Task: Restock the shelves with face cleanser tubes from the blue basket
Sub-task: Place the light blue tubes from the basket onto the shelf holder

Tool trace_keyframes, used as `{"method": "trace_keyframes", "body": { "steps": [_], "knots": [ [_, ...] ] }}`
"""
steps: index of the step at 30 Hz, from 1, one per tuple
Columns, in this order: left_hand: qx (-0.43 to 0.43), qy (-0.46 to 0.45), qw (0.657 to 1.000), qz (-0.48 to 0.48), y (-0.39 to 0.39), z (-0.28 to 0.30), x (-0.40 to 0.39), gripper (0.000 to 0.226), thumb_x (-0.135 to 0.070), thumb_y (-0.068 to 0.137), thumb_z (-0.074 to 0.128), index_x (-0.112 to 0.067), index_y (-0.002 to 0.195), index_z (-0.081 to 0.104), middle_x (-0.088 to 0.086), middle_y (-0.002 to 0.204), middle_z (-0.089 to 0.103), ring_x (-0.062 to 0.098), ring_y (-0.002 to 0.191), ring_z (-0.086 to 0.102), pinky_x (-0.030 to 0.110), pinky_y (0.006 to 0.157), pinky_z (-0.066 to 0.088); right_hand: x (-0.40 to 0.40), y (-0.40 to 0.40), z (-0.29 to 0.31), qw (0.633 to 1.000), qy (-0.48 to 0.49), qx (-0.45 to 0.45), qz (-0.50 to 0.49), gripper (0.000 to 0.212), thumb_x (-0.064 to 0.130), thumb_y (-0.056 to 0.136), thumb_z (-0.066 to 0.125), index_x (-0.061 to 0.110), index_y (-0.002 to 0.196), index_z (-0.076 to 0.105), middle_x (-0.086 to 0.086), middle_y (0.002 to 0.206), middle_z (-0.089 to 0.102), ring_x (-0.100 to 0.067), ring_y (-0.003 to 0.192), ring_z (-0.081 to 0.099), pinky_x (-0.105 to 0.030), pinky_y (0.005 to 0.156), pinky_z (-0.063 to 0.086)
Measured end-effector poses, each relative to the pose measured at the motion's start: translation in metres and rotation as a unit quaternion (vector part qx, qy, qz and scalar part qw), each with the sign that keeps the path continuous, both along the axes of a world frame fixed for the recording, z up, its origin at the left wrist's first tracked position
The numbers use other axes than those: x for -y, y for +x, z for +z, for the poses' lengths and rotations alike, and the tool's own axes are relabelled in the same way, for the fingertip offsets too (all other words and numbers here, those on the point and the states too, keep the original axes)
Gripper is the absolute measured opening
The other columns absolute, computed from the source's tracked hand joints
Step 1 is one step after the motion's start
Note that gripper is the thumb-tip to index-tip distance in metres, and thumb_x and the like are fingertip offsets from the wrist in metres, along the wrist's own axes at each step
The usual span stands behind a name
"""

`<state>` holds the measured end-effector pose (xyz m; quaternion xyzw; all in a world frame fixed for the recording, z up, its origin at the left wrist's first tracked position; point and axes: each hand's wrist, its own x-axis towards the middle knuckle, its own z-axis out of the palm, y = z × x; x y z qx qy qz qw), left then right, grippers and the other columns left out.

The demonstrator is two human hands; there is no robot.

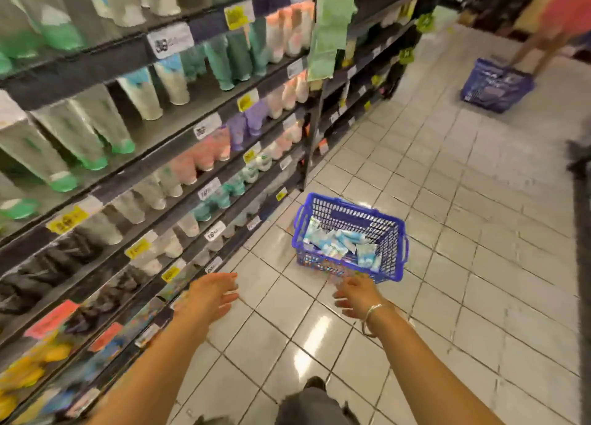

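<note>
The blue basket (348,220) looks to be moulded plastic with perforated lattice walls, and the face cleanser tubes (332,242) inside it show smooth white-and-pale-blue plastic skins with a slight sheen. The floor (447,200) is of pale glazed tiles, glossy enough to carry bright reflections, with dark grout lines between them; the shelves (134,168) appear as dark, matt, painted metal boards fronted by paper price labels (169,42) in white and yellow. A thin bracelet (372,312) of shiny, silvery metal circles the wrist behind the right hand (355,293).
</note>
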<state>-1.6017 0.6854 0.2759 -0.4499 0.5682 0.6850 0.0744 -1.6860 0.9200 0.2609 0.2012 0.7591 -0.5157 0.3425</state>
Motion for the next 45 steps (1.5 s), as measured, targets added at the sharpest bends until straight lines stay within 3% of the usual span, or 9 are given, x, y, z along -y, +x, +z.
{"method": "trace_keyframes", "body": {
  "steps": [8, 11, 16, 22, 27, 36, 38, 40, 45],
  "knots": [
    [0.011, 0.008, 0.999, -0.045, -0.13, -0.019, -0.116, 0.014, -0.01, 0.089, 0.055, -0.018, 0.083, 0.064, 0.001, 0.081, 0.067, 0.014, 0.073, 0.062, 0.025, 0.062, 0.046, -0.138, -0.094, -0.031, 0.99, -0.023, 0.036, -0.135, 0.018, 0.01, 0.092, 0.049, 0.014, 0.075, 0.051, -0.006, 0.063, 0.051, -0.011, 0.041, 0.049, -0.015, 0.041, 0.035],
    [0.034, 0.018, 0.997, -0.06, -0.161, -0.028, -0.145, 0.013, -0.009, 0.089, 0.055, -0.016, 0.086, 0.065, 0.001, 0.081, 0.067, 0.013, 0.071, 0.062, 0.024, 0.06, 0.045, -0.166, -0.117, -0.044, 0.983, -0.016, 0.064, -0.172, 0.013, 0.009, 0.091, 0.05, 0.012, 0.079, 0.052, -0.007, 0.066, 0.054, -0.015, 0.05, 0.051, -0.017, 0.046, 0.039],
    [0.047, 0.025, 0.991, -0.12, -0.25, -0.043, -0.163, 0.012, -0.007, 0.089, 0.055, -0.015, 0.092, 0.064, 0.003, 0.087, 0.065, 0.016, 0.079, 0.061, 0.025, 0.066, 0.046, -0.178, -0.191, -0.067, 0.976, -0.018, 0.067, -0.208, 0.02, 0.01, 0.092, 0.051, 0.012, 0.072, 0.054, -0.007, 0.067, 0.057, -0.018, 0.057, 0.053, -0.024, 0.057, 0.04],
    [0.09, 0.01, 0.974, -0.207, -0.358, -0.079, -0.166, 0.014, -0.006, 0.086, 0.058, -0.011, 0.098, 0.063, 0.007, 0.089, 0.065, 0.019, 0.081, 0.06, 0.027, 0.068, 0.047, -0.178, -0.261, -0.108, 0.959, 0.02, 0.105, -0.261, 0.011, 0.009, 0.091, 0.049, 0.01, 0.083, 0.055, -0.007, 0.068, 0.057, -0.017, 0.059, 0.054, -0.024, 0.058, 0.041],
    [0.105, 0.005, 0.966, -0.237, -0.458, -0.122, -0.166, 0.01, -0.006, 0.088, 0.055, -0.011, 0.095, 0.061, 0.003, 0.079, 0.063, 0.015, 0.07, 0.058, 0.025, 0.066, 0.044, -0.17, -0.344, -0.147, 0.956, 0.039, 0.112, -0.268, 0.02, 0.01, 0.093, 0.046, 0.013, 0.075, 0.054, -0.006, 0.066, 0.055, -0.016, 0.057, 0.054, -0.023, 0.054, 0.041],
    [0.176, 0.032, 0.955, -0.238, -0.54, -0.268, -0.183, 0.016, -0.001, 0.089, 0.054, -0.011, 0.077, 0.056, 0.005, 0.065, 0.057, 0.013, 0.052, 0.054, 0.017, 0.047, 0.043, -0.19, -0.418, -0.295, 0.96, 0.139, 0.134, -0.201, 0.033, 0.0, 0.09, 0.047, 0.013, 0.059, 0.051, 0.005, 0.036, 0.049, -0.013, 0.039, 0.046, -0.014, 0.035, 0.035],
    [0.187, 0.021, 0.954, -0.233, -0.553, -0.318, -0.189, 0.02, 0.003, 0.089, 0.054, -0.01, 0.073, 0.055, 0.003, 0.056, 0.058, 0.01, 0.044, 0.053, 0.016, 0.045, 0.041, -0.193, -0.429, -0.342, 0.969, 0.149, 0.13, -0.149, 0.032, 0.004, 0.092, 0.047, 0.017, 0.064, 0.055, 0.001, 0.052, 0.06, -0.017, 0.054, 0.057, -0.022, 0.053, 0.049],
    [0.203, 0.022, 0.948, -0.244, -0.554, -0.371, -0.196, 0.022, 0.004, 0.088, 0.053, -0.011, 0.072, 0.056, 0.002, 0.054, 0.057, 0.009, 0.042, 0.053, 0.015, 0.043, 0.041, -0.193, -0.44, -0.392, 0.977, 0.154, 0.121, -0.079, 0.02, 0.006, 0.093, 0.046, 0.009, 0.086, 0.065, -0.015, 0.09, 0.066, -0.027, 0.088, 0.062, -0.037, 0.084, 0.05],
    [0.219, 0.011, 0.933, -0.284, -0.563, -0.506, -0.22, 0.013, -0.008, 0.089, 0.056, -0.017, 0.081, 0.061, 0.007, 0.078, 0.062, 0.02, 0.072, 0.058, 0.03, 0.068, 0.048, -0.193, -0.464, -0.523, 0.978, 0.182, 0.102, -0.006, 0.026, 0.018, 0.096, 0.043, -0.001, 0.099, 0.06, -0.019, 0.101, 0.063, -0.034, 0.096, 0.059, -0.042, 0.086, 0.047]
  ]
}}
